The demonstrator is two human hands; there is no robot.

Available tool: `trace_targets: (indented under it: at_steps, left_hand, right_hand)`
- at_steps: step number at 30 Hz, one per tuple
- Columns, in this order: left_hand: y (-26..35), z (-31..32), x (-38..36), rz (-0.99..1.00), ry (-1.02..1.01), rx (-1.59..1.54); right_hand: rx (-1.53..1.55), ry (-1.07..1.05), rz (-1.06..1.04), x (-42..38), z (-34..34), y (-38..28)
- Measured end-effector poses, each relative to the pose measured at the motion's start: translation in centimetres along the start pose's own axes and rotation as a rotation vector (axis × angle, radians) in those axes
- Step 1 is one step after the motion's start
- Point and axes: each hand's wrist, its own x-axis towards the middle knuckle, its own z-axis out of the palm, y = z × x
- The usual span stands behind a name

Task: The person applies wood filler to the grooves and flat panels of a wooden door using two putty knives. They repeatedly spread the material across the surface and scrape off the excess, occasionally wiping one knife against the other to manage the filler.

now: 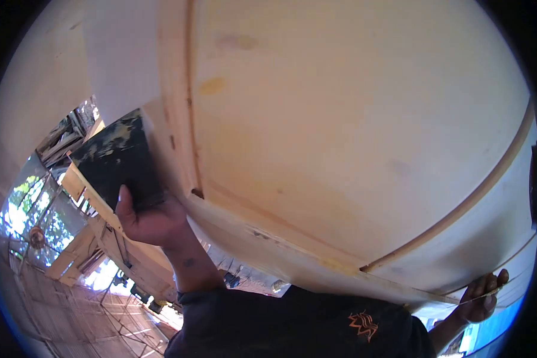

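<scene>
My left hand (152,222) grips a dark, flat rectangular pad (116,156) by its lower end. The thumb lies across the near face and the other fingers are hidden behind it. Tan smears and worn patches mark the pad's upper part. Beside it, a large pale wooden panel (340,137) with raised strips and yellowish spots fills most of the view. At the lower right, my right hand (483,298) has its fingers curled over the panel's edge, where a thin pale line crosses them.
My dark shirt (268,325) with an orange emblem borders the panel's lower edge. Stacked wood pieces (62,140) are at the far left, above bright foliage (27,203). A lattice-like structure (110,319) spans the lower left. Something blue (489,328) shows below my right hand.
</scene>
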Motion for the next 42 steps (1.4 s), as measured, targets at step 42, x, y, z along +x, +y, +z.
trace_targets:
  at_steps: [42]
  left_hand:
    - [-0.2,0.4,1.0,0.097,-0.014,0.109]
  right_hand:
    - [-0.022,0.020,-0.043,1.1,1.9,1.4]
